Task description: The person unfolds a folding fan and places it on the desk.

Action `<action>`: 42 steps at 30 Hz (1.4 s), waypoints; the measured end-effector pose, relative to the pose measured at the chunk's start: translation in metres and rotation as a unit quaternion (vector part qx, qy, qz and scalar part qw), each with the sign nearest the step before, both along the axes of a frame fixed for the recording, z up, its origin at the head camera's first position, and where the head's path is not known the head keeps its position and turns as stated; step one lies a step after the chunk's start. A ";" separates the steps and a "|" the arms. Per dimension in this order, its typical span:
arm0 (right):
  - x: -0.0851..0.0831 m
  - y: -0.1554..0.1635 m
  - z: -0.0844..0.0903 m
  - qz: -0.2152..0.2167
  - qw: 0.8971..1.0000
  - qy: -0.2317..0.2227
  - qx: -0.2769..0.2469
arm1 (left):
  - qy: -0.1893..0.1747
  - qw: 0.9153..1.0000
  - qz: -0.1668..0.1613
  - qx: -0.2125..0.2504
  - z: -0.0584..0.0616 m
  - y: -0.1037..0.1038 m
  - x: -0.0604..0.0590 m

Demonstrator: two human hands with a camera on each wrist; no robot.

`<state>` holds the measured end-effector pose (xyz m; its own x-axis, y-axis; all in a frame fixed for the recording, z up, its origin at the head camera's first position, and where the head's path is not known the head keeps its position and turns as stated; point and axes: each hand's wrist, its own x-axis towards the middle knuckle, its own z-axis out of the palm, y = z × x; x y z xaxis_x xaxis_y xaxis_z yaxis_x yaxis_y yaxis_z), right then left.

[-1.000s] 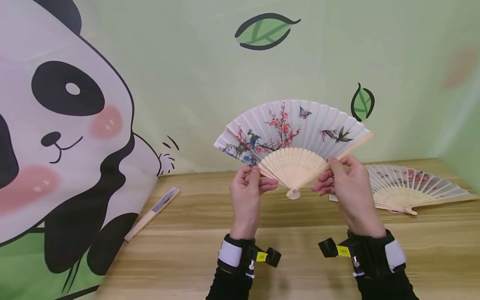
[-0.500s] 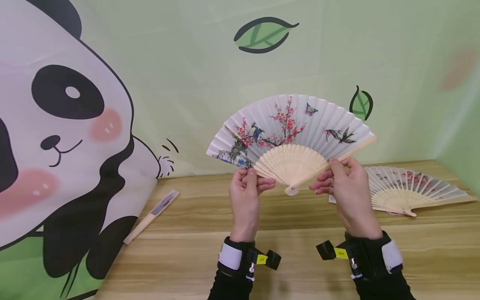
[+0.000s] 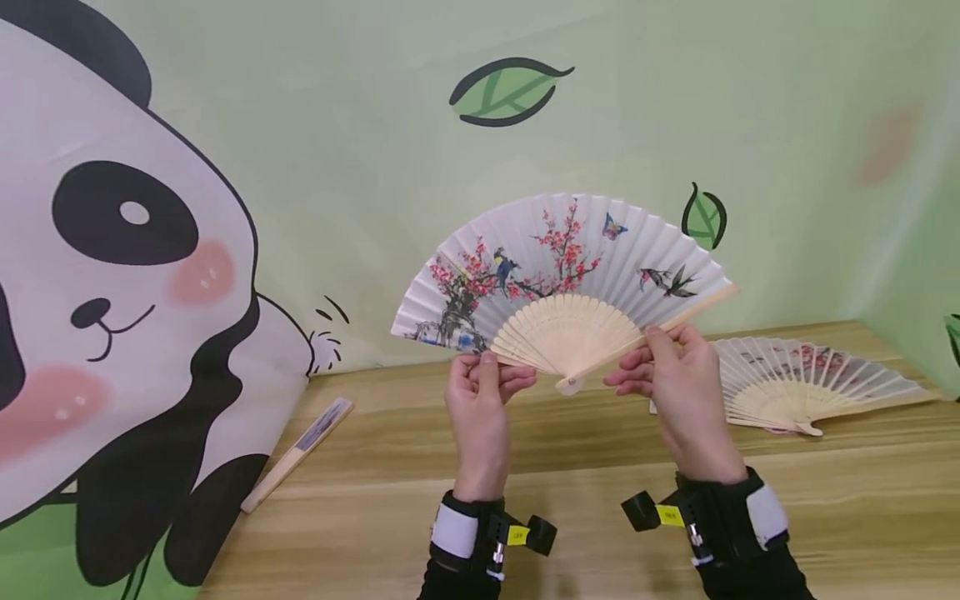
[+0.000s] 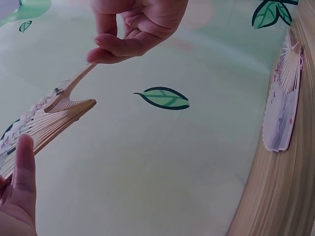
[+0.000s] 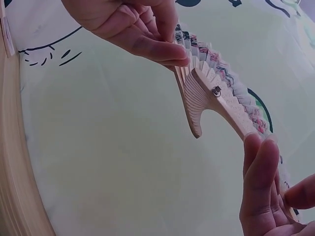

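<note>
Between my two hands a folding fan (image 3: 517, 267) is spread wide above the table, its white pleats painted with red blossoms, birds and a butterfly. My left hand (image 3: 480, 417) pinches the left outer rib between thumb and fingers. On the other side, my right hand (image 3: 686, 383) pinches the right guard stick the same way. The pivot end of the fan (image 3: 572, 383) points down between the hands. The right wrist view shows the pivot rivet (image 5: 216, 91) and the ribs edge-on, with fingertips at both outer ribs.
A second open fan (image 3: 795, 392) lies on the table (image 3: 600, 508) at the right, partly behind the right hand. At the left lies a folded fan (image 3: 297, 454), beside a backdrop with a printed panda (image 3: 135, 333). The green backdrop (image 3: 360, 167) rises behind the table.
The fan has been spread wider: its left edge has swung out and down with the left hand, showing more of the painted tree. The view has also shifted slightly.
</note>
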<state>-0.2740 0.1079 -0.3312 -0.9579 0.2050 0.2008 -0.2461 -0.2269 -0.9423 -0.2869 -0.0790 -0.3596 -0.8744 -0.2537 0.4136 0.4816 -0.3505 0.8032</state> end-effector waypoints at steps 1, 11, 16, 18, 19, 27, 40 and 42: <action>0.000 0.000 -0.001 -0.002 1.000 -0.004 -0.002 | -0.001 1.000 -0.002 0.002 -0.001 0.000 0.001; -0.003 0.004 -0.004 -0.004 1.000 0.005 -0.019 | 0.012 1.000 -0.012 -0.001 -0.006 0.000 0.001; -0.004 0.002 -0.004 -0.004 1.000 0.006 -0.030 | 0.004 1.000 -0.011 0.008 -0.007 -0.001 0.002; -0.004 0.001 -0.004 -0.010 0.999 0.008 -0.029 | 0.000 1.000 -0.009 0.011 -0.007 -0.001 0.002; -0.004 0.000 -0.004 -0.014 0.999 0.011 -0.029 | -0.002 1.000 -0.010 0.012 -0.007 -0.001 0.002; -0.002 0.000 -0.004 -0.028 0.998 0.029 -0.040 | -0.010 0.999 -0.026 0.028 -0.005 0.000 0.002; -0.005 -0.004 -0.006 -0.042 0.997 -0.013 -0.063 | -0.038 0.997 -0.033 0.057 -0.009 0.001 -0.002; -0.008 -0.005 -0.007 -0.041 0.997 -0.027 -0.064 | -0.043 0.997 -0.035 0.060 -0.011 0.000 -0.003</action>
